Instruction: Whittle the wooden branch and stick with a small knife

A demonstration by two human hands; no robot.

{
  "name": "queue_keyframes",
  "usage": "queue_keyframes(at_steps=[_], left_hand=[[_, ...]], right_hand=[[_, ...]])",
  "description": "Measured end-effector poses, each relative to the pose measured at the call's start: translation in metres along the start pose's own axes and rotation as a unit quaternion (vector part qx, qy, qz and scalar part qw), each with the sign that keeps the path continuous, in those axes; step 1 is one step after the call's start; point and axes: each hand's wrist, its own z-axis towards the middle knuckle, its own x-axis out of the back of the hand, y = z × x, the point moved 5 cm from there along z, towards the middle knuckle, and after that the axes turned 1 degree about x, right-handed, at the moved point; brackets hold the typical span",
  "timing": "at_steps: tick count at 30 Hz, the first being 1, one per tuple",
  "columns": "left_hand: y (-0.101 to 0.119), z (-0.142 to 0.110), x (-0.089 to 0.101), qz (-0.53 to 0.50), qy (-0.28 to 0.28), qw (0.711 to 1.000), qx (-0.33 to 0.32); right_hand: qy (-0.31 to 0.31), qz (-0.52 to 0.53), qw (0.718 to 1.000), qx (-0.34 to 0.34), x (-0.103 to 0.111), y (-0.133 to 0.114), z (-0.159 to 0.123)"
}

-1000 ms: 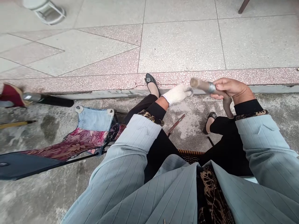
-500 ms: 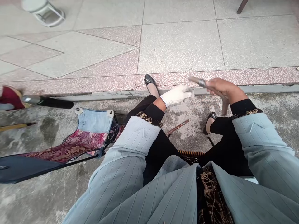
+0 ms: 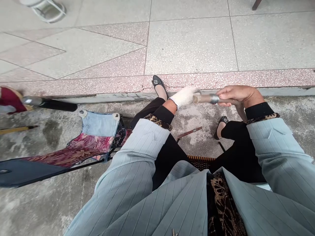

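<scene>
In my bare right hand [image 3: 237,95] is a wooden stick [image 3: 203,99], gripped just behind a band of silvery wire [image 3: 214,98] wound around it. The stick lies almost level, with its blunt end pointing left. My left hand [image 3: 187,96] wears a white knit glove and its fingers are curled. The stick's blunt end overlaps the gloved fingertips, so I cannot tell whether they touch it or what they hold. Below, a thin reddish-brown stick [image 3: 189,132] with a band around its middle lies on the concrete between my feet.
To my left stands a folding chair [image 3: 91,144] of patched fabric. Beyond it are a black-handled tool [image 3: 54,104], a red and tan object [image 3: 11,100] and a yellow stick [image 3: 17,130]. A tiled step [image 3: 187,78] runs ahead. A white stool [image 3: 49,11] stands far left.
The wire-bound stick has swung down from a slant to nearly level, and its blunt end has come to overlap my gloved left fingers. My left hand has moved slightly up.
</scene>
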Motion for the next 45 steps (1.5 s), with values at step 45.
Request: queue_keyframes(at_steps=[45], left_hand=[[-0.002,-0.010,-0.023,-0.144,-0.088,0.986,0.002]], right_hand=[[0.180,-0.182,0.961,-0.102,0.036,0.020,0.012]])
